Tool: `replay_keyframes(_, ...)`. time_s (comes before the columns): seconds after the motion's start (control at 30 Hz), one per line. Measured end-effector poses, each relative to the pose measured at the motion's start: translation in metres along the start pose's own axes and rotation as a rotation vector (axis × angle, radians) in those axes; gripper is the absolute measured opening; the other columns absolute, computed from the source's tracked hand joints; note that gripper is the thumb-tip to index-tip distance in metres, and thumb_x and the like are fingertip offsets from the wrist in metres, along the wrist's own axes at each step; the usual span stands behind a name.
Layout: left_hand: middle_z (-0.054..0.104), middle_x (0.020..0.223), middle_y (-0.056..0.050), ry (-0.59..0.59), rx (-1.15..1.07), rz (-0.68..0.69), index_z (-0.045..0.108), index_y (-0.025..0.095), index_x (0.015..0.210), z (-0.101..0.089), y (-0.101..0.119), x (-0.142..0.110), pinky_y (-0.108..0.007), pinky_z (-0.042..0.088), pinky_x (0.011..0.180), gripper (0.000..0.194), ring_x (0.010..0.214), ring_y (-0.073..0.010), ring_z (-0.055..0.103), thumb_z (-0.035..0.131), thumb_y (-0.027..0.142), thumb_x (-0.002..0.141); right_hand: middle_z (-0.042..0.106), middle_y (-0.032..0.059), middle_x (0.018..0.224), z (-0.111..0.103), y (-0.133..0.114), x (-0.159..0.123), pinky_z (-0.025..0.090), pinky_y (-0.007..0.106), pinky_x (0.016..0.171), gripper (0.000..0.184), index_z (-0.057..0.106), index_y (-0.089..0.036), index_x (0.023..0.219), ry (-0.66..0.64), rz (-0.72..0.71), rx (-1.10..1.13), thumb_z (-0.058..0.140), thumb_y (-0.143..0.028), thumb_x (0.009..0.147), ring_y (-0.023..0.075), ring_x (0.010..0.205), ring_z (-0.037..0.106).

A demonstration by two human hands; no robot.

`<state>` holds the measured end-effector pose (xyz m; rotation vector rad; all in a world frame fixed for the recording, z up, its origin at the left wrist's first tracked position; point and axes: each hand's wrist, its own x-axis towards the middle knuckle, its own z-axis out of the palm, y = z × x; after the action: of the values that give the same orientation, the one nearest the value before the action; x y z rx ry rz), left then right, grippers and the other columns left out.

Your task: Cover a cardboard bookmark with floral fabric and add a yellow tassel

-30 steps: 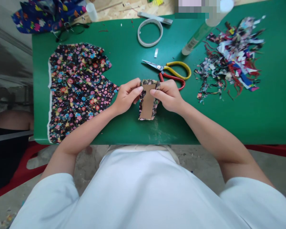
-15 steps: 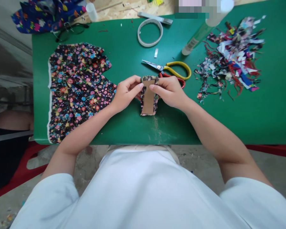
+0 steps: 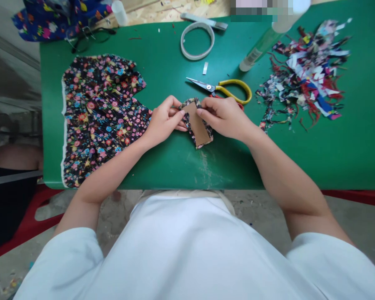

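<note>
Both my hands grip a small brown cardboard rectangle (image 3: 198,127) whose edges are wrapped in dark floral fabric; it slants, its lower end to the right. My left hand (image 3: 166,119) pinches the upper left edge, thumb on the front and fingers behind. With thumb and bent fingers, my right hand (image 3: 223,114) holds the upper right edge. Just beyond my right hand lie scissors (image 3: 236,89) with one yellow and one red handle, the red one partly hidden. Left of my hands a large piece of black floral fabric (image 3: 103,121) is spread, my left forearm crossing near it.
On the green table (image 3: 346,154) lie a roll of tape (image 3: 183,41), a metal-coloured cutter-like tool (image 3: 204,21), eyeglasses (image 3: 90,39) and a heap of fabric scraps (image 3: 309,75). A clear tube (image 3: 259,50) stands at the back right. Blue patterned cloth (image 3: 59,21) sits back left.
The fabric-edged cardboard has tilted from nearly upright, its lower end swinging right. My right hand has shifted slightly and covers more of the red scissor handle.
</note>
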<state>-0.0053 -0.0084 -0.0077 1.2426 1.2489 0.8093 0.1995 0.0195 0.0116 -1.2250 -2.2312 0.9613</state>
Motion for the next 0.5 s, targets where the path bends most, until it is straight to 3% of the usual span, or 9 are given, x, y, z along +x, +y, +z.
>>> replay_keyframes(0.3,0.070,0.085,0.003,0.012,0.055,-0.076,0.051,0.021,0.123,-0.004,0.006,0.003,-0.031,0.066,0.080,0.032,0.074,-0.0095,0.074,0.046,0.014,0.092,0.057,-0.0001,0.068,0.001,0.005,0.000,0.040,0.029,0.061,0.016,0.061,-0.020,0.080,-0.015,0.072,0.162,0.070,-0.031,0.086,0.0146,0.067,0.055)
replay_keyframes(0.5,0.073,0.088,-0.003,0.020,0.128,-0.108,0.055,0.014,0.114,-0.023,0.014,0.006,-0.030,0.065,0.079,0.023,0.069,-0.0096,0.075,0.045,0.014,0.093,0.058,-0.0005,0.067,0.002,0.005,0.001,0.041,0.028,0.058,0.017,0.060,-0.020,0.080,0.024,0.125,0.250,0.072,-0.031,0.085,0.0136,0.064,0.056)
